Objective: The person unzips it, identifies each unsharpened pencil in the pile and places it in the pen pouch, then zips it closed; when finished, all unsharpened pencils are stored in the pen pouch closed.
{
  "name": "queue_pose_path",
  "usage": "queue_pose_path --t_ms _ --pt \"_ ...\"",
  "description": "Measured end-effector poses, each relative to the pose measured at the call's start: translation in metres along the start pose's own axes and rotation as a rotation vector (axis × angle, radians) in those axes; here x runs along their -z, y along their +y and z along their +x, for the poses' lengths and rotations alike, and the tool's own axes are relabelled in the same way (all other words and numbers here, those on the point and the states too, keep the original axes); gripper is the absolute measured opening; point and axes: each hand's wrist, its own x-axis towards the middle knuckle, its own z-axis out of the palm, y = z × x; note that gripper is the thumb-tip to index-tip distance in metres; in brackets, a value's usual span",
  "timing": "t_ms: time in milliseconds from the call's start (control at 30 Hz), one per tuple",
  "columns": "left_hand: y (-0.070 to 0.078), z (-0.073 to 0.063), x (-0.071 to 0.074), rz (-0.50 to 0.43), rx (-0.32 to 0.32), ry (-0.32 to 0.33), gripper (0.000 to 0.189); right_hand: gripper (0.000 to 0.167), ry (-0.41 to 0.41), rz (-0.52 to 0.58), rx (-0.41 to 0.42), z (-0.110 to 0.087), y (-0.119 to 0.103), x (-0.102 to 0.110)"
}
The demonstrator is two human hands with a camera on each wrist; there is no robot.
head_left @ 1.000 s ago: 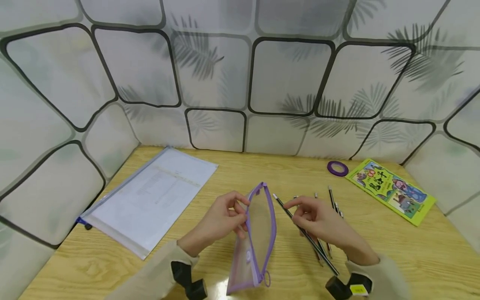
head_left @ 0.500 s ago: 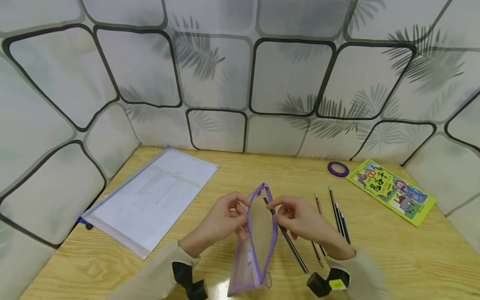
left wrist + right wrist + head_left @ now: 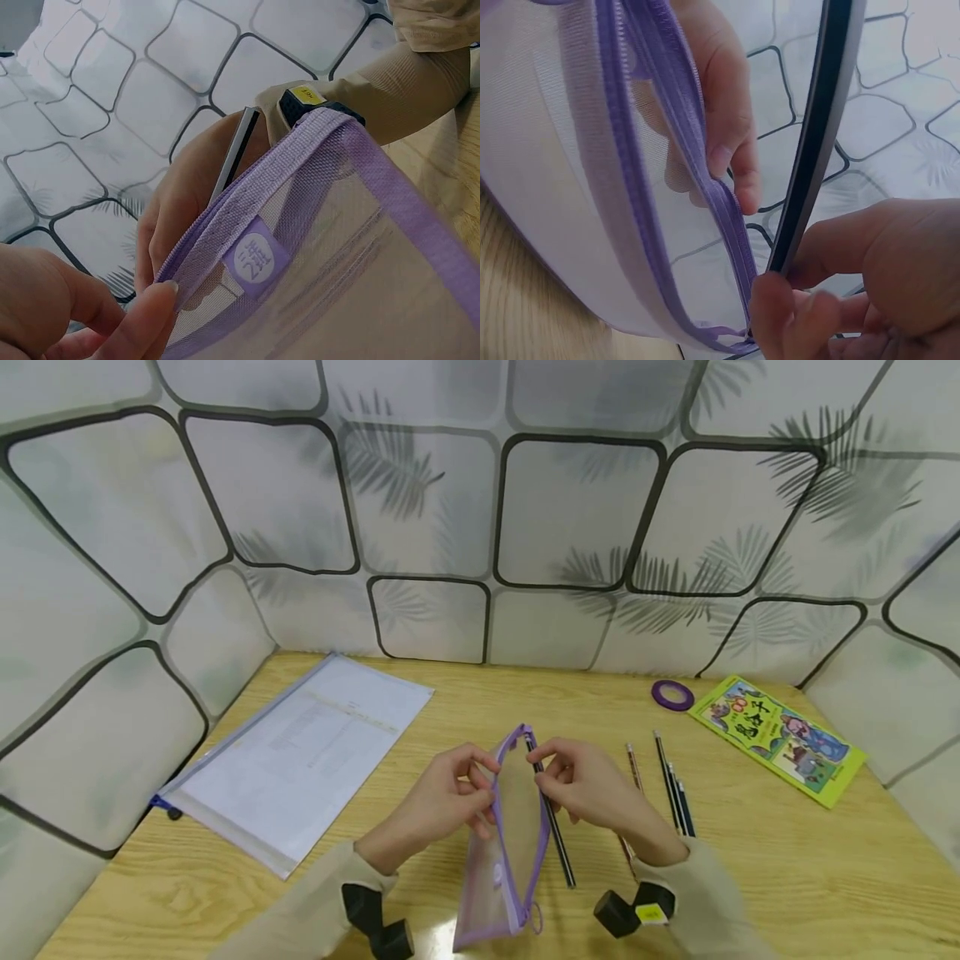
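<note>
My left hand (image 3: 453, 789) pinches the left zipper edge of a purple mesh zip pencil pouch (image 3: 480, 893), whose mouth gapes wide. In the left wrist view a small round label (image 3: 255, 259) shows on its mesh. With thumb and fingers my right hand (image 3: 581, 781) pinches a dark striped pencil (image 3: 558, 847) near its upper end. That end overlaps the far corner of the pouch mouth in the head view; the lower end slants down along the pouch's right side. In the right wrist view the pencil (image 3: 814, 135) rises from my fingertips beside the zipper.
Several more pencils (image 3: 667, 785) lie on the table right of my right hand, some partly behind the forearm. A purple tape roll (image 3: 672, 695) and a green picture booklet (image 3: 776, 739) sit at the back right. A clear document folder with papers (image 3: 300, 760) lies at left.
My right hand has carried the pencil leftward from beside the loose pencils to the pouch mouth, and the pencil stands steeper. The left hand keeps its hold on the pouch edge.
</note>
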Motion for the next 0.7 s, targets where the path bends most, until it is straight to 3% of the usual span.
queue_pose_path --t_ms 367,700 --pt "-0.001 0.001 -0.001 -0.004 -0.005 0.000 0.029 0.025 0.020 -0.057 0.066 0.006 -0.007 -0.012" --pt "-0.002 0.001 0.001 0.006 -0.012 -0.006 0.030 0.025 -0.024 -0.038 0.117 0.003 -0.005 -0.013"
